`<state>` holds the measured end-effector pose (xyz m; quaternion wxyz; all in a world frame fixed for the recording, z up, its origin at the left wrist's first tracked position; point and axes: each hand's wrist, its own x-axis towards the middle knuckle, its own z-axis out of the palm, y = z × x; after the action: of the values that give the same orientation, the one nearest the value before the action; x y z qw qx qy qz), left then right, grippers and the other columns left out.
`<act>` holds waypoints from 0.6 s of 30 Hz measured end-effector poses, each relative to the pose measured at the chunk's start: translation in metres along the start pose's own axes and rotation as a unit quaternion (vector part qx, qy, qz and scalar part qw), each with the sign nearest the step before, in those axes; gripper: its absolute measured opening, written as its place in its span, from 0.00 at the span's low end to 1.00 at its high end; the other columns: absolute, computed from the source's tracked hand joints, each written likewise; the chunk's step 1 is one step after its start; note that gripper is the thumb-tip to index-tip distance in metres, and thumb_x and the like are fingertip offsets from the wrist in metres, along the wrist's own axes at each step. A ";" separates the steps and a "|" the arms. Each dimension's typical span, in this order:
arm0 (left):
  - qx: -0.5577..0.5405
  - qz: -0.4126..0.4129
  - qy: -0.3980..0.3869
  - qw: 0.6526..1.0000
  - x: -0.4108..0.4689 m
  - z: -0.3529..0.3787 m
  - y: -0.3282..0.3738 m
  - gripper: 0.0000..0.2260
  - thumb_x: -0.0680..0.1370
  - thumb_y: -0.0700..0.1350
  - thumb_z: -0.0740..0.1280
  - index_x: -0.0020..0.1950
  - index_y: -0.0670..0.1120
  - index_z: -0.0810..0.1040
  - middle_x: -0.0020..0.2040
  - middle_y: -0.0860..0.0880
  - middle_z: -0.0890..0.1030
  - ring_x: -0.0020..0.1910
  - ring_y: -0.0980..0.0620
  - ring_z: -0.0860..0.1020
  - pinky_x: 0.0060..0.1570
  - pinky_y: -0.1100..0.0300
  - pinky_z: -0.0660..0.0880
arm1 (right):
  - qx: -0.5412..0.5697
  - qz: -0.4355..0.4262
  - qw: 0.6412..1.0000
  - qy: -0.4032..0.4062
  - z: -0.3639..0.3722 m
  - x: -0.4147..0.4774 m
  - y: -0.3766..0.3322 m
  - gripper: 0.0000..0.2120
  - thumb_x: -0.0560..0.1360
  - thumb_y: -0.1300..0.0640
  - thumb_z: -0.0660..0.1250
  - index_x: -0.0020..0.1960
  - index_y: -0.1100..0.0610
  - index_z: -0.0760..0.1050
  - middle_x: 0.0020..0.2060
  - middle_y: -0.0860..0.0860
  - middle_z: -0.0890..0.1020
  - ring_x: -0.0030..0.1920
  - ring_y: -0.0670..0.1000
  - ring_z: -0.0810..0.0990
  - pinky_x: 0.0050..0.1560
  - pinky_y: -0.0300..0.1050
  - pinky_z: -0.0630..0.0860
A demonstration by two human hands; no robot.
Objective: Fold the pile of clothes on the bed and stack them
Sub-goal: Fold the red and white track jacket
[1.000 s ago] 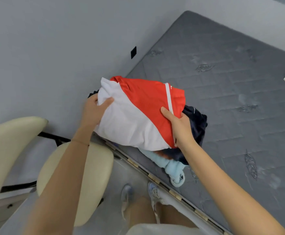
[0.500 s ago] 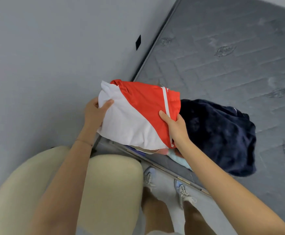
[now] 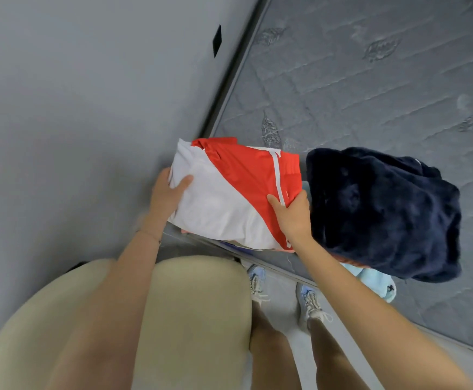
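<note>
Left hand (image 3: 167, 195): we grip the folded clothes (image 3: 229, 198) at their left edge.
Right hand (image 3: 293, 218): we grip the right edge; the bundle sits between our hands.

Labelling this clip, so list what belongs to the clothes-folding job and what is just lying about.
Job: red-and-white garment, gripped by left hand and right hand; navy fleece; light blue garment; mattress.
Lying about: beige chair; black wall plate.
</note>
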<state>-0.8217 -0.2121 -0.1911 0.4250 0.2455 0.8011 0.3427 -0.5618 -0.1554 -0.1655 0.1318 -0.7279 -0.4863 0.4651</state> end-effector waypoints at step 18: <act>0.175 0.073 0.102 0.976 -0.027 0.007 0.012 0.33 0.77 0.53 0.69 0.76 0.40 0.60 0.74 0.41 0.64 0.73 0.43 0.62 0.71 0.49 0.60 | -0.079 -0.110 0.990 0.029 -0.027 -0.021 -0.005 0.43 0.71 0.53 0.75 0.77 0.58 0.55 0.72 0.58 0.62 0.72 0.57 0.61 0.73 0.52 0.60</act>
<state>-0.8007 -0.2212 -0.1710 0.2648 0.3379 0.8677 0.2505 -0.5450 -0.1639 -0.1366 0.1377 -0.6913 -0.5945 0.3869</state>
